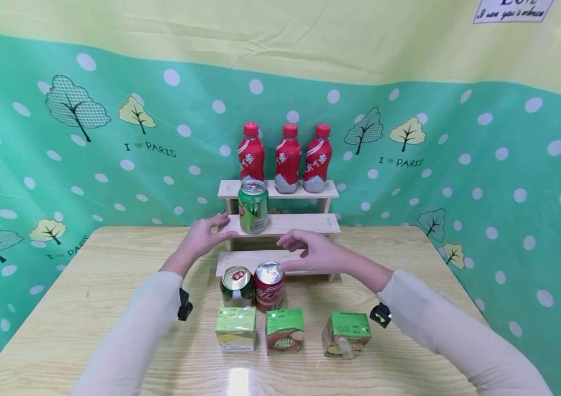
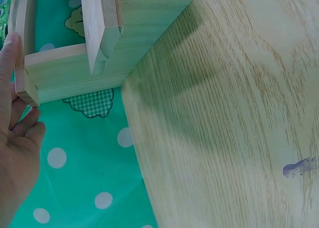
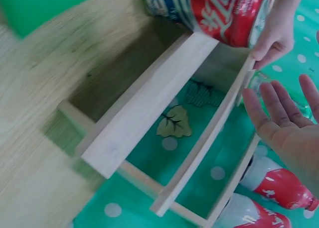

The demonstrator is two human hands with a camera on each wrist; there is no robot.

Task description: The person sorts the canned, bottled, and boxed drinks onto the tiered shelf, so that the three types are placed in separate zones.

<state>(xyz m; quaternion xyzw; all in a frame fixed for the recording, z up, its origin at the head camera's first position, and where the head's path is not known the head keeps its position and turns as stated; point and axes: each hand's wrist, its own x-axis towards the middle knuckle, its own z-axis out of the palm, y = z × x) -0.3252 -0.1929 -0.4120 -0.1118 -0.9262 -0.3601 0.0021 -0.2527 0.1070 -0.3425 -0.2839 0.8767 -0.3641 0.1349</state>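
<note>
A three-step wooden stand (image 1: 305,222) stands at the back of the table. On its middle step, near the left end, sits a green can (image 1: 253,212) upright. My left hand (image 1: 203,239) holds that step's left end, thumb along one side and fingers on the other, as the left wrist view (image 2: 20,153) also shows. Over the lower step hovers my right hand (image 1: 317,253), fingers loosely spread and holding nothing. Its thumb is close to the top of a red can (image 1: 269,286); whether they touch I cannot tell. A dark green can (image 1: 237,287) stands beside the red one.
Three red-capped bottles (image 1: 287,159) line the top step. In front of the cans are two green-topped drink cartons (image 1: 284,331), with a third carton (image 1: 346,334) farther right. A green dotted cloth (image 1: 127,165) hangs behind the table (image 1: 117,286).
</note>
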